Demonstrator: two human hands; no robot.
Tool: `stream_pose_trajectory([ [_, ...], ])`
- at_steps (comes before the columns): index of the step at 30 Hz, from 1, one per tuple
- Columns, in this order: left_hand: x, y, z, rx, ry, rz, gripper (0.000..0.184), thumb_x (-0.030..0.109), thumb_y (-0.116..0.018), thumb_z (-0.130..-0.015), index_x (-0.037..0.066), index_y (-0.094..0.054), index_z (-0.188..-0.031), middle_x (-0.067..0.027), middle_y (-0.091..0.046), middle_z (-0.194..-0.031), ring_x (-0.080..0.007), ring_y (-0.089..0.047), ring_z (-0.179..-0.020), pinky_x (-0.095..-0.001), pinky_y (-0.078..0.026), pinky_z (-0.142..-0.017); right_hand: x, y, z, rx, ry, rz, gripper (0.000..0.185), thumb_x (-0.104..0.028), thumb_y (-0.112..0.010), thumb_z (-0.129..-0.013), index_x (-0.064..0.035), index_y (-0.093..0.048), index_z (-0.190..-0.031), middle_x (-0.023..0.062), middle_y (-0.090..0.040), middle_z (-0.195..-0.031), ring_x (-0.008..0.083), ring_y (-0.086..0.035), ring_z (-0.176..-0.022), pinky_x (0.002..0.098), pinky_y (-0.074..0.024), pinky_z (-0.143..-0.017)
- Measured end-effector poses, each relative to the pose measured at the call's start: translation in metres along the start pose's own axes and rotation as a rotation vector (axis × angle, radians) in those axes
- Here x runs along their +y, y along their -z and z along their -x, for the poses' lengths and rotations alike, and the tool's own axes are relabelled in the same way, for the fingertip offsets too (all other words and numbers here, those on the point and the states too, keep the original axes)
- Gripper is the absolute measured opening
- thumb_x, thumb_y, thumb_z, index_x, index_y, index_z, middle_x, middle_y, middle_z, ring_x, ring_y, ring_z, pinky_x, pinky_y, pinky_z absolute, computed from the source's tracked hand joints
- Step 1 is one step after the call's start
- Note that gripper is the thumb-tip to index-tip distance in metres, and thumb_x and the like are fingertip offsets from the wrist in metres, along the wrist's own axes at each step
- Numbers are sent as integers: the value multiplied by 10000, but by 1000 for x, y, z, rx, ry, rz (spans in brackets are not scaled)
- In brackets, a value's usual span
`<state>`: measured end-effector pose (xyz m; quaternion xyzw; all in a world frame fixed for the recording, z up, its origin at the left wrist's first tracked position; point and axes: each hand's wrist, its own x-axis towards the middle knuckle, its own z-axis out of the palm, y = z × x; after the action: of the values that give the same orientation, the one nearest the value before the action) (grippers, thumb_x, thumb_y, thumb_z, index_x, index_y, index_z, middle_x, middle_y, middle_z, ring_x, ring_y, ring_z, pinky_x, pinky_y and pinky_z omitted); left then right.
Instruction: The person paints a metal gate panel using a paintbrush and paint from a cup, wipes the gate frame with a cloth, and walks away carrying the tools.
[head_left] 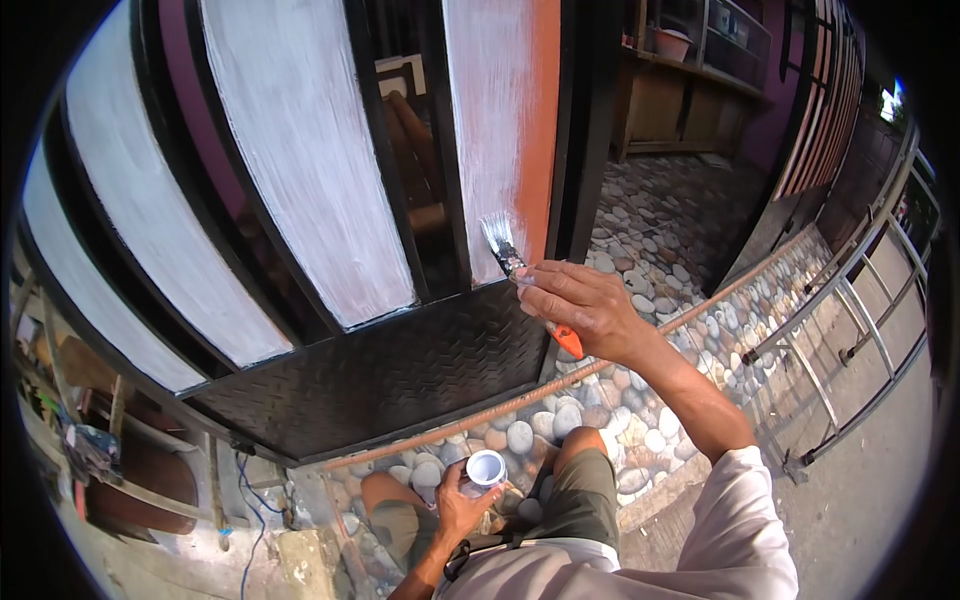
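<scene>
My right hand (583, 308) grips a paintbrush (503, 246) with an orange handle end showing below the fingers. Its white-coated bristles touch the lower part of an orange slat (540, 130), whose left side is streaked with white paint. Low in front of my body, my left hand (463, 508) is wrapped round a small paint cup (487, 468) with a pale rim and whitish paint inside. To the left stand more slats (300, 160) covered in white, set between black bars. A black textured panel (380, 370) runs beneath them.
A metal ladder-like frame (870, 290) lies along the right side. Rounded stones (640, 440) pave the ground by my knees. At the left are wooden pieces and a brown panel (140, 490), with a blue cord (255, 510) nearby. A wooden cabinet (690, 110) stands beyond the opening.
</scene>
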<state>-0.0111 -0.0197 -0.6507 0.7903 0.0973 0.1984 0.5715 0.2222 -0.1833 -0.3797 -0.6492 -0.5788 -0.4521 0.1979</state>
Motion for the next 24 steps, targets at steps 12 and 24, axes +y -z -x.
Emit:
stream_pose_trajectory([
  [12, -6, -2, -11, -15, -4, 12, 587, 153, -905, -687, 3, -613, -1173, -141, -697, -1054, -235, -706, -944, -355, -561, -856, 56, 49, -51, 354, -152, -253, 171, -75, -752, -880, -29, -729, -1043, 82, -754, -968, 167, -732, -838, 253, -587, -706],
  [24, 34, 8, -47, 81, -144, -202, 650, 103, -870, -618, 25, -617, -1212, -164, -662, -1143, -338, -667, -1044, -403, -538, -909, -87, 5, 87, 33, -816, -787, 238, -134, -866, -782, -8, -707, -907, 64, -720, -815, 108, -693, -726, 226, -519, -609],
])
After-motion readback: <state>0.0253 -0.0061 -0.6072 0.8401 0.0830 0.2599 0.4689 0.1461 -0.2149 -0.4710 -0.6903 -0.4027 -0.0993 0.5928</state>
